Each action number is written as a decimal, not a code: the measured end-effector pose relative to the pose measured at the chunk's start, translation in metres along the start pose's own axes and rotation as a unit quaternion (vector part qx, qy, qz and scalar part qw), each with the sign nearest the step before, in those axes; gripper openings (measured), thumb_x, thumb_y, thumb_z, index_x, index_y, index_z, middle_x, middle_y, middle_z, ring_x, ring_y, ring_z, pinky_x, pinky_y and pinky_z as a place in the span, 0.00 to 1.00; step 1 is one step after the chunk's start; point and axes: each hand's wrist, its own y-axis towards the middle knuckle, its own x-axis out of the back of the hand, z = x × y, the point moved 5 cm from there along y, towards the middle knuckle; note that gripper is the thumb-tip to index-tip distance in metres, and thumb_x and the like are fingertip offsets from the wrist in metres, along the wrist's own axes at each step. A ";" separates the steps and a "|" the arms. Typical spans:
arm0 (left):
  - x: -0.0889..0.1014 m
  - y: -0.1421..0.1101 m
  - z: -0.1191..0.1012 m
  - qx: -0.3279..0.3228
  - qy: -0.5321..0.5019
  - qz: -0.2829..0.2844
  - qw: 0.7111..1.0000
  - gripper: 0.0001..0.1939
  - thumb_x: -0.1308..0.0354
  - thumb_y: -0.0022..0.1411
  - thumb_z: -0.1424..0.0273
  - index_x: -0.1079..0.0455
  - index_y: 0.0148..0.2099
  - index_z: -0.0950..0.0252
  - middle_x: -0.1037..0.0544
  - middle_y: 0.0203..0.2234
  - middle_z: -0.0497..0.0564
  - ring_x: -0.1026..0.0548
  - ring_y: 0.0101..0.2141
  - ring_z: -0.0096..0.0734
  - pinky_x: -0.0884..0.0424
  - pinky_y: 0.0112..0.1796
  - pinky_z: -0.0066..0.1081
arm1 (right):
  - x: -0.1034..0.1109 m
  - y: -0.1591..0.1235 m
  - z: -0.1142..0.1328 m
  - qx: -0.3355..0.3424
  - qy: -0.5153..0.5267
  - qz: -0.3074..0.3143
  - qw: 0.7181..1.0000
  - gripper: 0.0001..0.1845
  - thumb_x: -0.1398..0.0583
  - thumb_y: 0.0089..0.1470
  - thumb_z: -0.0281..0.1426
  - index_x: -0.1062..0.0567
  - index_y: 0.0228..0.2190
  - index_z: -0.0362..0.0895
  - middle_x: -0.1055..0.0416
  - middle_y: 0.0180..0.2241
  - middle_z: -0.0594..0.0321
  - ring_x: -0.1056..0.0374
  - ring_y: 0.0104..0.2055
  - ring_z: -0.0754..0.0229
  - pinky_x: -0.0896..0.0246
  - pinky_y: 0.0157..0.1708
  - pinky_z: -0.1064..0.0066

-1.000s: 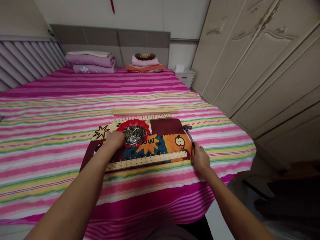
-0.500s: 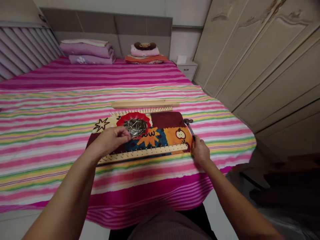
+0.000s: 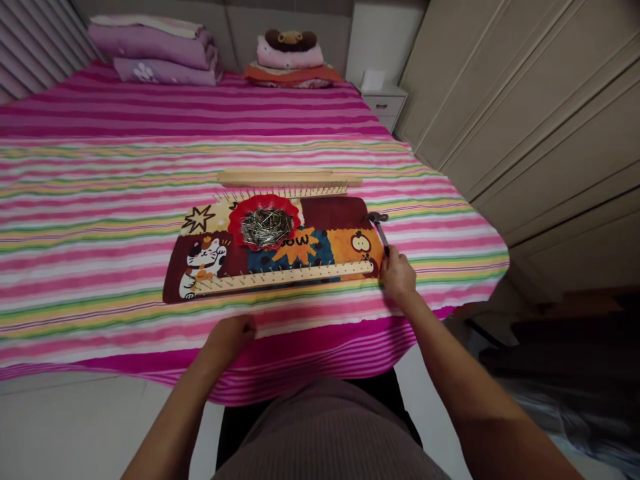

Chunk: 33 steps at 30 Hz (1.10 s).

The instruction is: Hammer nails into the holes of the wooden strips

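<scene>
My right hand (image 3: pixel 399 272) is closed round the handle of a hammer (image 3: pixel 382 235), whose head rests by the right edge of the patterned mat (image 3: pixel 333 213). My left hand (image 3: pixel 233 337) hovers near the front of the bed, fingers curled closed; what they hold, if anything, is hidden. On the mat stands a red scalloped bowl (image 3: pixel 234 225) full of loose nails (image 3: pixel 267 227). In front of it lies a wooden strip (image 3: pixel 290 275) with nails standing along it, several of them tilted. Another nail-studded strip (image 3: pixel 320 192) lies behind the bowl.
Plain wooden strips (image 3: pixel 285 178) lie beyond the mat on the striped bedspread (image 3: pixel 100 253). Folded purple bedding (image 3: pixel 155 50) and a pillow stack (image 3: pixel 290 60) sit at the head. A nightstand (image 3: pixel 385 105) and wardrobe (image 3: pixel 525 133) stand on the right.
My left hand has drawn back from beside the nail bowl towards the bed's front edge. The right hand keeps the hammer in place. The view has tilted further down.
</scene>
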 end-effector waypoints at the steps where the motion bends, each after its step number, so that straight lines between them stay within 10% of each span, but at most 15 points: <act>1: -0.005 0.000 0.003 0.001 -0.033 0.005 0.999 0.06 0.48 0.47 0.73 0.31 0.23 0.61 0.25 0.21 0.47 0.28 0.27 0.32 0.39 0.29 0.28 | 0.000 0.000 0.000 0.000 0.000 0.000 1.000 0.20 0.52 0.64 0.34 0.38 0.56 0.44 0.32 0.38 0.54 0.37 0.30 0.60 0.55 0.26 0.70; 11: -0.013 -0.005 0.021 0.012 -0.397 0.072 0.915 0.20 0.37 0.35 0.65 0.24 0.36 0.63 0.20 0.29 0.50 0.23 0.34 0.37 0.29 0.41 0.35 | 0.002 -0.001 0.001 -0.003 -0.003 0.006 1.000 0.21 0.53 0.64 0.33 0.38 0.57 0.44 0.32 0.38 0.55 0.37 0.30 0.59 0.54 0.27 0.70; 24: 0.013 0.002 -0.005 0.039 -0.584 -0.178 0.791 0.22 0.29 0.32 0.57 0.25 0.30 0.64 0.21 0.27 0.50 0.25 0.27 0.30 0.26 0.33 0.31 | 0.001 0.000 0.000 0.001 -0.002 -0.003 1.000 0.20 0.52 0.63 0.33 0.37 0.55 0.44 0.31 0.38 0.55 0.36 0.30 0.60 0.54 0.26 0.70; 29: 0.007 0.010 -0.019 0.079 -0.683 -0.195 0.700 0.21 0.29 0.31 0.65 0.30 0.29 0.66 0.24 0.21 0.46 0.26 0.23 0.27 0.26 0.28 0.30 | 0.000 0.000 0.000 0.004 -0.002 -0.013 1.000 0.21 0.51 0.63 0.33 0.37 0.56 0.44 0.31 0.38 0.54 0.36 0.30 0.60 0.55 0.26 0.70; 33: 0.002 0.013 -0.027 0.079 -0.681 -0.209 0.697 0.18 0.30 0.34 0.65 0.30 0.28 0.67 0.24 0.21 0.47 0.26 0.24 0.27 0.27 0.29 0.30 | 0.000 0.000 0.000 0.011 -0.002 -0.018 1.000 0.21 0.51 0.63 0.32 0.37 0.56 0.44 0.31 0.37 0.54 0.37 0.29 0.59 0.56 0.25 0.70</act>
